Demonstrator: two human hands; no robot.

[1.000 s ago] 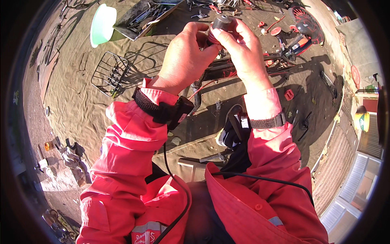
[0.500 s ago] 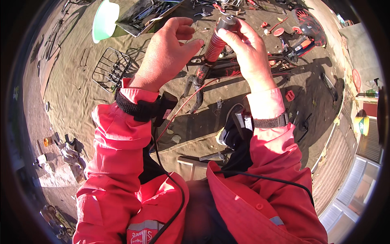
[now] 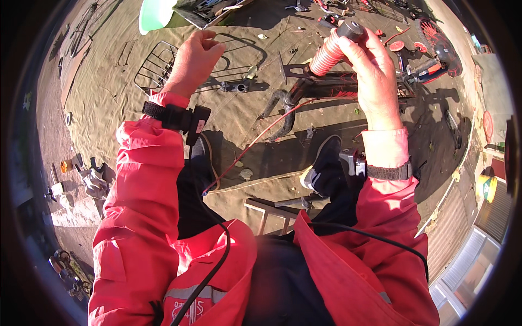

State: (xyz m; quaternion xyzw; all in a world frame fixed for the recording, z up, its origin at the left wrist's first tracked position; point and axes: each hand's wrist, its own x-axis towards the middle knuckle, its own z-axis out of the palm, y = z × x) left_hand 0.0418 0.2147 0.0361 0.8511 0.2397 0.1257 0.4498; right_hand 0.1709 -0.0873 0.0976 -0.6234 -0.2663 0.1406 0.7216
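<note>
Red ribbed cylinder (image 3: 327, 56) with black round cap (image 3: 352, 30): tilted, on black tubular metal frame (image 3: 326, 89) | right hand (image 3: 375, 81) grasping cap | likely stiff, weighty; best held at cap | left hand (image 3: 191, 66) apart, loosely curled, seemingly empty

Place: you are in a sunny outdoor workshop | big brown ground cloth (image 3: 109, 98) | black frame (image 3: 333, 89) on it | wheel (image 3: 428, 33) near the cloth's right edge | tray (image 3: 201, 25) of tools (image 3: 209, 6) toward its far edge

White lettering (image 3: 190, 311) (not clearly legible) on red jacket (image 3: 142, 190).
</note>
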